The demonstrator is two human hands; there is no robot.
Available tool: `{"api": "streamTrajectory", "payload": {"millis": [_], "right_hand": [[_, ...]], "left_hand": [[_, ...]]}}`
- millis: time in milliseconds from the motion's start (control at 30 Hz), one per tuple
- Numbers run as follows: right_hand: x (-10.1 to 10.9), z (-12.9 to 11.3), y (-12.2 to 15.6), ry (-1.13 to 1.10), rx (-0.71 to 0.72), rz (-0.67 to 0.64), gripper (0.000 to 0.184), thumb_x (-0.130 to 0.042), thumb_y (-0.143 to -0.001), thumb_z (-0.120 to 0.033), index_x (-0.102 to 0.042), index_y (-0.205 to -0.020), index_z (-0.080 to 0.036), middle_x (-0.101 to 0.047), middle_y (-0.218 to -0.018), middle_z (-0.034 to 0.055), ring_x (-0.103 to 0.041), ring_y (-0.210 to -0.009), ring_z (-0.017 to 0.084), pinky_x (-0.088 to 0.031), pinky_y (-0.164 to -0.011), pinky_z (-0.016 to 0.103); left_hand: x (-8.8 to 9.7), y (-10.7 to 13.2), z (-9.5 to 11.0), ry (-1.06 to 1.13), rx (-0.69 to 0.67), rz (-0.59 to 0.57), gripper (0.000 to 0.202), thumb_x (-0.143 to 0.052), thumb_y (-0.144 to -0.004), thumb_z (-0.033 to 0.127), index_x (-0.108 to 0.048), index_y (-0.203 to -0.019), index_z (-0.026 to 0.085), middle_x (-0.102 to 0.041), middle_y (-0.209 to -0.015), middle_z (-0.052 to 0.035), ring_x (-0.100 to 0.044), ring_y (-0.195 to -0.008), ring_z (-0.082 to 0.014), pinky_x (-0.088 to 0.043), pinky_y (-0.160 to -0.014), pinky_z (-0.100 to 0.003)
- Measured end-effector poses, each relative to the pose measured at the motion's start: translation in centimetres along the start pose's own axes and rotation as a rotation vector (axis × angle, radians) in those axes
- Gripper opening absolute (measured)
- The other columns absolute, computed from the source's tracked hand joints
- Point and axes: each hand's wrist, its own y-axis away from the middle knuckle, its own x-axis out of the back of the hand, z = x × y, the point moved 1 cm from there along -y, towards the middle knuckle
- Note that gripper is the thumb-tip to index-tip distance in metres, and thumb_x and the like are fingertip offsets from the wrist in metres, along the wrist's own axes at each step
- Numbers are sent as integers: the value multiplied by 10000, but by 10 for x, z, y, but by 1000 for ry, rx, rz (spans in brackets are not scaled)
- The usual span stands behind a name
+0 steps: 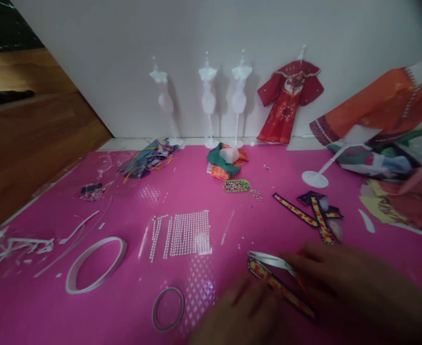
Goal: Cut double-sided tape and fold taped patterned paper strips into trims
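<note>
Resting over the patterned strip [263,272], the left hand [245,309] seems to keep it still, but I can't tell if it pinches; the strip lies on the pink table [34,314], long and thin, slanting from near right to far left; the right hand [335,273] holds scissors [274,260], blades pointing left beside the strip's far end, perhaps for a neat trim; beyond lie more strips [295,210].

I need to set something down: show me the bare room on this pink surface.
Bare pink surface shows at front left, nearer than the white ring, and between the green-and-orange cloth and the pearl rows. It is crowded at right, where the left hand, right hand, scissors and patterned strips cluster.
</note>
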Motion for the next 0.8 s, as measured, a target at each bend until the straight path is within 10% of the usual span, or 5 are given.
{"api": "streamTrajectory", "payload": {"millis": [800], "right_hand": [[-11, 8, 24, 27, 51, -170, 385, -474, -886, -179, -548, -1235, -325, -644, -837, 13, -669, -669, 214, -483, -499, 321]], "left_hand": [[11, -4, 4, 22, 42, -111, 276, -512, -988, 318, -642, -1209, 218, -644, -1319, -23, -601, -1183, -206, -463, -986, -320]]}}
